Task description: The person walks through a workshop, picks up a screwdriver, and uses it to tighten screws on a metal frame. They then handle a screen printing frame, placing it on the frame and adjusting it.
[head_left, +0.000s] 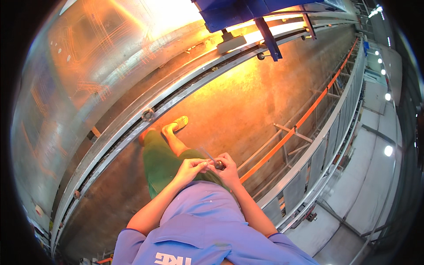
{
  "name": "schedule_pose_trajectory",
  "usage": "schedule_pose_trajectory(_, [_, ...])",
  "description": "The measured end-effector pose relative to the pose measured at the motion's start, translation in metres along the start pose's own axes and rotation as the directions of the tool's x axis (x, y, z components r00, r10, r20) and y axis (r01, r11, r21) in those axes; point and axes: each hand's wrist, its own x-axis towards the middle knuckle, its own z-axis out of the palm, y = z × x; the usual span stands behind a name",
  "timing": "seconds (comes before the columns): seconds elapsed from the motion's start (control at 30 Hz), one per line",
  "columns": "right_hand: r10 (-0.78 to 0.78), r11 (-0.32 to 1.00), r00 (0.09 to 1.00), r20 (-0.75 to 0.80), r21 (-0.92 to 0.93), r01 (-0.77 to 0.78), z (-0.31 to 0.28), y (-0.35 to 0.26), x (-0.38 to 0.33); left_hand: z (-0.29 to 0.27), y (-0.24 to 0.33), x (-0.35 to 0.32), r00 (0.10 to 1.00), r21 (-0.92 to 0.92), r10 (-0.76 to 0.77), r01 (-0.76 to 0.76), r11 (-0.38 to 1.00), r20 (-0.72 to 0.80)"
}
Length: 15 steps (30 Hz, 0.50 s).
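The right hand (227, 168) is clasped around a slim, dark-handled tool with a thin grey shaft (219, 165), beyond the lower edge of the blue cloth shirt (201, 212). Beside it, the left hand (192, 168) has fingertips together, on what I cannot tell.

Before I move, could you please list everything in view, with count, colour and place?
Shiny surface: one, silvery with orange reflections, upper left
Machine frame: one, blue, top
Rail: one, silver, diagonal at left
Round fitting: one, greyish, on the rail
Floor: one, brown, orange-lit, centre
Bar: one, orange, right
Metal frame: one, silver, beyond the bar
Lamps: several, white, far right
Thin-shafted tool: one, dark handle, lower centre
Shirt: one, blue-violet, bottom
Trousers: one pair, green, lower centre
Shoe: one clearly visible, yellowish, centre-left
Left hand: one, bare, beside the tool
Right hand: one, bare, holding the tool
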Motion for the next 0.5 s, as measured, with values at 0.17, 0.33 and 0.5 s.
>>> schedule_pose_trajectory(0.17, [0.256, 0.946, 0.954, 0.158, 0.16, -0.281, -0.033, 0.025, 0.015, 0.017, 0.014, 0.035, 0.994, 0.101, -0.108, 0.104, 0.989, 0.029])
schedule_pose_trajectory(0.33, [0.199, 0.979, 0.966, 0.163, 0.017, -0.204, -0.047, 0.034, 0.051, 0.027, 0.036, 0.064, 0.999, 0.267, -0.03, 0.024, 0.964, 0.018])
schedule_pose_trajectory(0.5, [0.234, 0.969, 0.942, 0.24, -0.141, -0.204, -0.071, 0.031, 0.104, 0.012, 0.033, 0.124, 0.993, 0.203, -0.104, 0.091, 0.975, 0.054])
